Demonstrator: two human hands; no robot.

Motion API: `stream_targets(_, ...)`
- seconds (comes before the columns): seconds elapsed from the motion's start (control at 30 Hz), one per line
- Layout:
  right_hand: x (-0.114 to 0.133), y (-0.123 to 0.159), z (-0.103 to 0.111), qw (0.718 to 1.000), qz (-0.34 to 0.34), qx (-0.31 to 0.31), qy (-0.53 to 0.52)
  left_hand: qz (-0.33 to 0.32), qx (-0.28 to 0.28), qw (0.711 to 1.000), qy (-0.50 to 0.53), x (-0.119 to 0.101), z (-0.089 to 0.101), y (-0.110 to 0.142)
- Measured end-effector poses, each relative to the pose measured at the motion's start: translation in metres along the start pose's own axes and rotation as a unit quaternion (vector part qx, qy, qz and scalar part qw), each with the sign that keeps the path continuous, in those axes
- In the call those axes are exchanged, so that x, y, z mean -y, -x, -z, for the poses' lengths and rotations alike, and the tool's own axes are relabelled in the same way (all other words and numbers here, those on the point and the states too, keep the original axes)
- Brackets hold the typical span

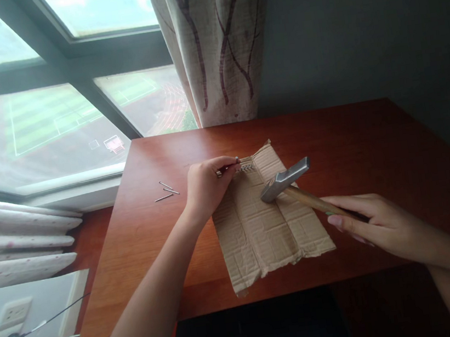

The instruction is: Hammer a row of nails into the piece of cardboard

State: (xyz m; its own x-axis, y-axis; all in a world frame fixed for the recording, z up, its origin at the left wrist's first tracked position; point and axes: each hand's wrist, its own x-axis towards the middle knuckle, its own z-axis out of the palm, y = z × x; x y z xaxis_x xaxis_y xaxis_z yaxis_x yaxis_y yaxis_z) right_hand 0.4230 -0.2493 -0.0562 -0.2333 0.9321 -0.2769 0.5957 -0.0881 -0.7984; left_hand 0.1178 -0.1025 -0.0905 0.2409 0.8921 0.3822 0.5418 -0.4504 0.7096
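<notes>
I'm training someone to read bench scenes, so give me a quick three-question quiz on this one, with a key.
1. True or false: the right hand holds the hammer.
2. The loose nails lie on which side of the corrugated cardboard sheet? A) left B) right
3. Fill in, near or far: the left hand is at the sheet's ___ end, as the wearer sees it.

Key: 1. True; 2. A; 3. far
</notes>
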Motion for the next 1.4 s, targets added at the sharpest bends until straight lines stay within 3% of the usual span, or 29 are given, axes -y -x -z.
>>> stream_targets(0.9, 0.011, -0.002, 0.008, 1.000, -0.019, 0.010, 0.022, 0.010, 0.033, 0.999, -0.034, -0.001, -0.001, 0.000)
stream_targets(1.03, 0.027, -0.009, 0.017, 0.999, -0.009, -0.026, 0.034, 0.018, 0.040, 0.999, -0.028, -0.001, 0.001, -0.001)
stream_targets(1.23, 0.069, -0.033, 0.029, 0.986, 0.057, -0.088, 0.127, 0.010, 0.047, 0.998, -0.040, -0.002, 0.001, -0.001)
stream_targets(1.4, 0.090, -0.047, 0.029, 0.975, 0.087, -0.083, 0.187, -0.004, 0.047, 0.998, -0.045, -0.003, 0.002, -0.001)
